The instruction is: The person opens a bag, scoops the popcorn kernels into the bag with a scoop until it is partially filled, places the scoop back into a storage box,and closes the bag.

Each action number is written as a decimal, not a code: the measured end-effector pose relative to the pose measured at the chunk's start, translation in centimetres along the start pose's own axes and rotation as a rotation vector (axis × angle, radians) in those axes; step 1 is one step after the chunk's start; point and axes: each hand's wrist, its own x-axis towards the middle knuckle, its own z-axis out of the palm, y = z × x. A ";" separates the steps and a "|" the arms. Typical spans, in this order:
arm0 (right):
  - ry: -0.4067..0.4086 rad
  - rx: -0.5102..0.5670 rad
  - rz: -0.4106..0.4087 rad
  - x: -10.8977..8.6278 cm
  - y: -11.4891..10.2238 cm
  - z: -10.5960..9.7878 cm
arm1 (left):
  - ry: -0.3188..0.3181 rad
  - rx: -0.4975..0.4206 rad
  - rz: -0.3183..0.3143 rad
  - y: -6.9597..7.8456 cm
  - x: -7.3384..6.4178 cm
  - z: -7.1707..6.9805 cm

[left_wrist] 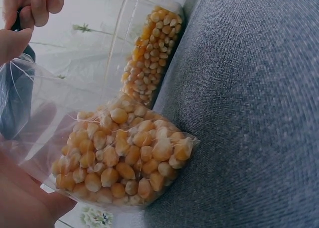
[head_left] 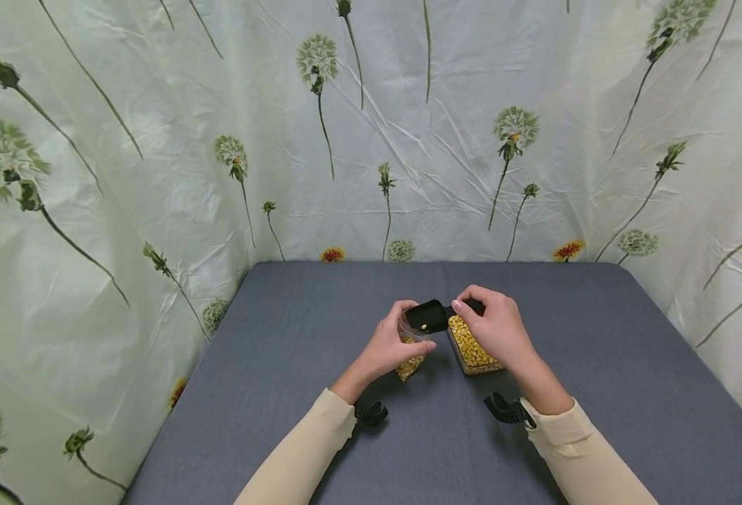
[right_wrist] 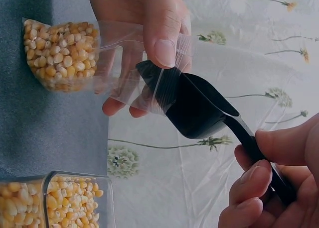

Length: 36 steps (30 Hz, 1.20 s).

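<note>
My left hand [head_left: 388, 344] holds a clear zip bag [left_wrist: 124, 158] by its upper part, thumb on one side and fingers on the other. Corn kernels [right_wrist: 62, 54] fill the bag's lower part. With thumb and fingers, my right hand [head_left: 497, 324] grips the handle of a black scoop [right_wrist: 199, 106]. The scoop's front lip is inside the bag's mouth, tilted down toward it. One or two kernels show in the scoop bowl in the head view. Below my right hand stands a clear plastic container [head_left: 475, 366] with more corn kernels in it.
A grey cloth covers the table [head_left: 295, 337]. Behind and beside it hangs a pale curtain [head_left: 383, 140] printed with dandelions. Black wrist mounts [head_left: 503, 408] are strapped to both forearms. The container sits close to the right of the bag.
</note>
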 end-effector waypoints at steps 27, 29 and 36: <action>0.005 -0.116 -0.136 -0.4 -0.8 -0.8 | 0.060 0.060 -0.074 -0.3 0.0 1.0; 0.010 -0.116 -0.132 -0.4 -0.9 -1.2 | 0.073 0.068 -0.077 -0.4 0.0 1.1; 0.053 -0.115 -0.103 -0.7 -0.7 -3.4 | 0.070 0.046 -0.012 -0.5 0.0 1.0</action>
